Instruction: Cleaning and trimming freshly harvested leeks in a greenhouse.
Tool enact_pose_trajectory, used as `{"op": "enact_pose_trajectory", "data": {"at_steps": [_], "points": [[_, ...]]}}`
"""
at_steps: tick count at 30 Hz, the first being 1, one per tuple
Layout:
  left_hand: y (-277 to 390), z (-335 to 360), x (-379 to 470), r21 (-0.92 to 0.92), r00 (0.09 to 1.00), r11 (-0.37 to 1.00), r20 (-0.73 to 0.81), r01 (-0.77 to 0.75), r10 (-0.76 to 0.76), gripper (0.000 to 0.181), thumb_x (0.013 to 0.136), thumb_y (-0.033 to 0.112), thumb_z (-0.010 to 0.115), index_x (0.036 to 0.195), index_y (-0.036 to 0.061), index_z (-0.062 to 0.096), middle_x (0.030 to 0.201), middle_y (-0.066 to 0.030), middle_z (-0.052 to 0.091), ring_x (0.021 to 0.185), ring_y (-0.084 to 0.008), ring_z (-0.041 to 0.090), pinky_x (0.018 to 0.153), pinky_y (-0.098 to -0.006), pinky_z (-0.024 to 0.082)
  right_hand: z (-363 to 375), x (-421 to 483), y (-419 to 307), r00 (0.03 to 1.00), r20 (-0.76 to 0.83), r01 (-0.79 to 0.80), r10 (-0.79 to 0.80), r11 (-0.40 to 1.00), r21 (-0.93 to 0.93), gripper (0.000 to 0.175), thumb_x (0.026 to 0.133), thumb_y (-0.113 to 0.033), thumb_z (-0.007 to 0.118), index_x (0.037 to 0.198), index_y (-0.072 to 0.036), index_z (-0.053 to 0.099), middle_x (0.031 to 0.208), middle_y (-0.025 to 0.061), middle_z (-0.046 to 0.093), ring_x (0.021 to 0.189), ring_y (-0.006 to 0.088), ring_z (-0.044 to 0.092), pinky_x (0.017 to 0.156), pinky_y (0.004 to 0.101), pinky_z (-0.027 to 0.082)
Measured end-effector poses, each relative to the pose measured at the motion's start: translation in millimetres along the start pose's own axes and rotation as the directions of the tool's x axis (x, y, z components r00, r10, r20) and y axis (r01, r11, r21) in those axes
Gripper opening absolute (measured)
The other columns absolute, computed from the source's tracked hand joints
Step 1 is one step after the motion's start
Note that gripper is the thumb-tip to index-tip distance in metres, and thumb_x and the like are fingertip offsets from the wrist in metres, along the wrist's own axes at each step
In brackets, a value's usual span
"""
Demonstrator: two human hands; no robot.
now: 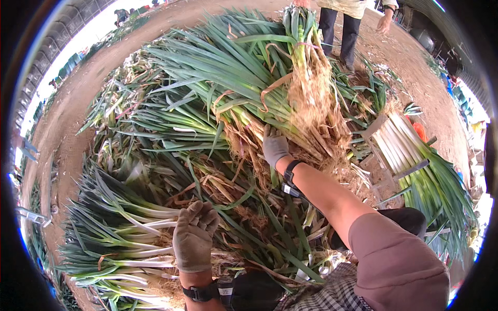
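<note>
My right hand, in a grey work glove, reaches to the stalk ends of a large bundle of leeks or long green onions. Its fingertips touch the stalks, but whether they grip is hidden. Half curled and seemingly empty, my gloved left hand is close to peeled white stalks at the left. Between the hands lie unpeeled stalks with dry brown leaves and roots. Beyond my right hand, a tied bundle stands upright, roots down, under another person's hand.
The other person's dark trousers show behind the pile. At right, a small rack holds trimmed white stalks, their green leaves hanging to the lower right. Leaf scraps heap at the left, beside a dirt floor.
</note>
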State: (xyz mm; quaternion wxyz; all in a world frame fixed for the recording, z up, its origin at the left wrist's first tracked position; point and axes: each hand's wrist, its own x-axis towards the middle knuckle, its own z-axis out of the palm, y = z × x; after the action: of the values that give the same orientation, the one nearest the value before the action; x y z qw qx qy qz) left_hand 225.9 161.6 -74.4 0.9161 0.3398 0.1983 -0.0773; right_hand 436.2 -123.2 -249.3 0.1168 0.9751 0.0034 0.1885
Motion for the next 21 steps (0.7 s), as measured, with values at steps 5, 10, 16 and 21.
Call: {"op": "enact_pose_trajectory", "data": {"at_steps": [5,10,16,21], "points": [[5,-13,0,-0.012,0.999,0.999,-0.006,-0.039,0.038,0.039,0.101,0.03,0.039,0.108,-0.0011,0.061,0.106,-0.0166,0.065,0.093,-0.0276,0.063,0.089,-0.0445,0.049,-40,15,2,0.922,0.387,-0.086,0.024,0.986,0.144,0.045,0.087,-0.025,0.055,0.122,0.003,0.05,0.099,0.0186,0.067,0.085,0.0313,0.066,0.077,0.0393,0.052],[7,-17,3,-0.007,1.0,1.0,0.002,-0.027,0.027,0.038,0.101,0.031,0.04,0.108,-0.0008,0.06,0.105,-0.0159,0.065,0.094,-0.0272,0.063,0.088,-0.0432,0.05,-112,-3,-5,0.786,0.584,-0.149,-0.205,0.853,0.5,0.039,0.088,-0.03,0.053,0.107,0.003,0.056,0.079,0.0161,0.067,0.07,0.0278,0.067,0.064,0.0401,0.054],[-16,-27,30,0.151,0.987,0.988,-0.149,-0.034,0.056,0.032,0.098,0.031,0.05,0.113,0.0025,0.056,0.109,-0.0124,0.061,0.096,-0.0271,0.061,0.084,-0.0423,0.049,-192,-106,-37,0.753,0.493,-0.303,-0.436,0.436,0.847,0.029,0.087,-0.029,0.061,0.082,-0.002,0.052,0.059,0.0078,0.056,0.048,0.0207,0.055,0.046,0.0356,0.046],[-27,-19,33,0.133,0.998,0.99,-0.064,0.037,-0.029,0.023,0.096,0.018,0.055,0.113,0.0028,0.054,0.098,-0.0102,0.061,0.086,-0.0196,0.06,0.072,-0.0347,0.051,-233,-150,-43,0.503,0.327,-0.113,-0.8,0.315,0.942,0.04,0.089,-0.036,0.06,0.094,0.003,0.055,0.079,0.0215,0.064,0.074,0.0325,0.066,0.068,0.0404,0.053]]}}
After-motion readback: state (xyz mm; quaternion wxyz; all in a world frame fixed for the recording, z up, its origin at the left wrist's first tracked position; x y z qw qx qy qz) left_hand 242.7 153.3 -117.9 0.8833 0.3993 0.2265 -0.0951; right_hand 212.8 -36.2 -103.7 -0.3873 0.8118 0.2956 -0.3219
